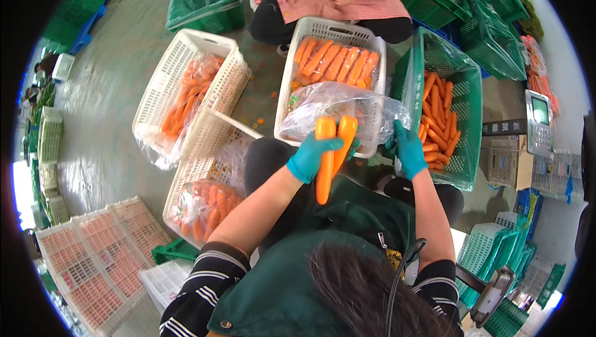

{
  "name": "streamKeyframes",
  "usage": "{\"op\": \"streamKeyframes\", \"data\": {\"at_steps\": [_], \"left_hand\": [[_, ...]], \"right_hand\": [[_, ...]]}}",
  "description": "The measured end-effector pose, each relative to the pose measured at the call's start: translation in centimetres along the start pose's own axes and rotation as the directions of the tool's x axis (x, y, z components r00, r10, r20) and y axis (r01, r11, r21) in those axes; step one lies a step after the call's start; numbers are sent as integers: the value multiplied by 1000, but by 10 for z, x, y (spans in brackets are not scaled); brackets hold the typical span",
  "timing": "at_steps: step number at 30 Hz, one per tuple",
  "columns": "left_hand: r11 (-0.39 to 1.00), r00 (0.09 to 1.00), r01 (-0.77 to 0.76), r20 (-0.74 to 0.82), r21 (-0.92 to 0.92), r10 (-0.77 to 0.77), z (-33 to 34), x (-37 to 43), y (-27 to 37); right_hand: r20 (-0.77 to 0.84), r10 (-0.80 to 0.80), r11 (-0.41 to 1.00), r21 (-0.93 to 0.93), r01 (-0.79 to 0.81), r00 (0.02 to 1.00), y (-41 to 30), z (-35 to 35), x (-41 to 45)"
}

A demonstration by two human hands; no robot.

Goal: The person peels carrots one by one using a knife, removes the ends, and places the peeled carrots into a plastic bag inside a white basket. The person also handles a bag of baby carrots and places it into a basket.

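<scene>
My left hand, in a teal glove, grips two carrots side by side. A clear plastic bag spreads just beyond them, over the near part of a white plastic crate. In that crate lies a row of carrots. My right hand, also gloved, pinches the bag's right edge beside a green crate, whose clear liner surrounds many loose carrots. The right fingertips are partly hidden by the film.
At the left are white crates with bagged carrots and, nearer, another bag of carrots. Opposite, a person holds a clear bag. A green crate stands beyond; a scale display is at the right.
</scene>
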State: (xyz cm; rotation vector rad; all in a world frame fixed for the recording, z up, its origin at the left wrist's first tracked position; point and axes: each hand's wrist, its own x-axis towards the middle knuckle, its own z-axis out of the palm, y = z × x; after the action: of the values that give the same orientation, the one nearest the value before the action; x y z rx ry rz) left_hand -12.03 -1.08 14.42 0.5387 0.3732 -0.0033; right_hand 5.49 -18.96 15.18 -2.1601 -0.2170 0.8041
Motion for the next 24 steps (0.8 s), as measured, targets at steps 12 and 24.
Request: {"op": "streamKeyframes", "data": {"at_steps": [12, 24], "left_hand": [[913, 998, 43, -25, -406, -58, 8, 26, 7], [931, 963, -268, 29, 247, 270, 12, 14, -12]], "right_hand": [[373, -42, 876, 460, -146, 927, -11, 49, -61], [-510, -45, 983, 131, 129, 859, 32, -82, -46]]}}
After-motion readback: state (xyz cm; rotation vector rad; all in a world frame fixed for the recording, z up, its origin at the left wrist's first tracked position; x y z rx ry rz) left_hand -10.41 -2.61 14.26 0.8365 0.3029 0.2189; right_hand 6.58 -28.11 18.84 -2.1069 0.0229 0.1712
